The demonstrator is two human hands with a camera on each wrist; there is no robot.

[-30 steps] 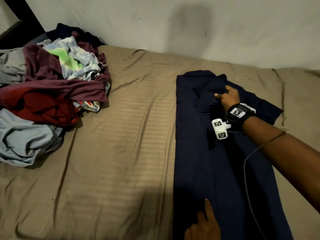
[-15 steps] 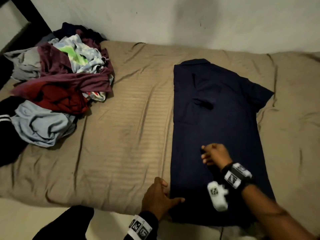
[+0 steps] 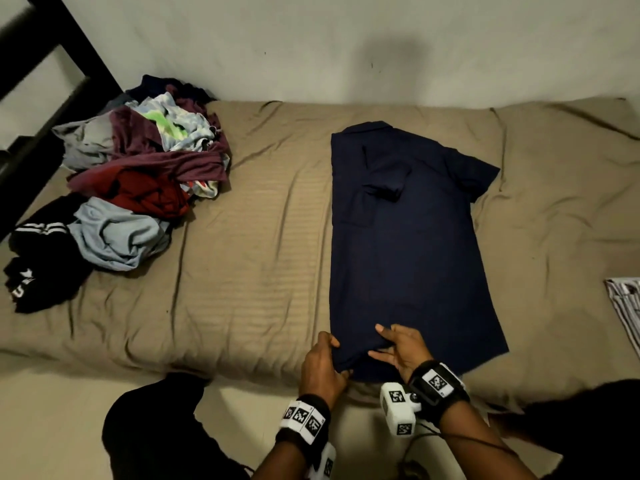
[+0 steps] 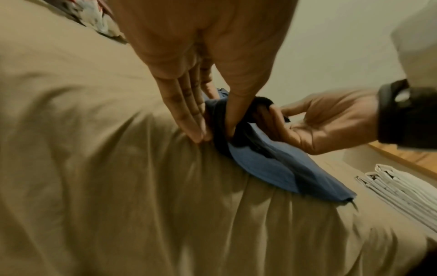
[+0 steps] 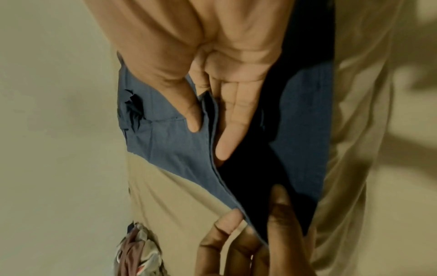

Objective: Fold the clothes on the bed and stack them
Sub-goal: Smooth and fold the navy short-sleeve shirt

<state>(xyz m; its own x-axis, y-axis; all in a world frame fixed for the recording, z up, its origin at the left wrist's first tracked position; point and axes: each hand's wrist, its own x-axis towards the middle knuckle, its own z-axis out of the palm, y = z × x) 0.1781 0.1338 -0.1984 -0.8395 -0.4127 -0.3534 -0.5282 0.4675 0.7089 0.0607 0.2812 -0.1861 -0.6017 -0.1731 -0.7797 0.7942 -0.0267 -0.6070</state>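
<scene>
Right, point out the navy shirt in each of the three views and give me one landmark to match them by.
Head: navy shirt lies flat on the bed, right of centre, hem nearest the person.
Left wrist: its hem shows right of centre, looking lighter blue, pinched by the left hand.
Right wrist: it fills the centre, under the right hand.
Shared landmark: the tan bedsheet.

1. A plain pale wall (image 3: 311, 46) runs behind the bed, dimly lit, with a soft shadow patch near its middle.
2. The bed (image 3: 259, 237) wears a wrinkled tan sheet with faint stripes.
3. A dark frame post (image 3: 69, 53) slants across the upper left corner.
4. Pale floor (image 3: 62, 427) shows below the mattress edge.
5. The left wrist view catches a strip of wooden floor (image 4: 411, 158) at right.
</scene>
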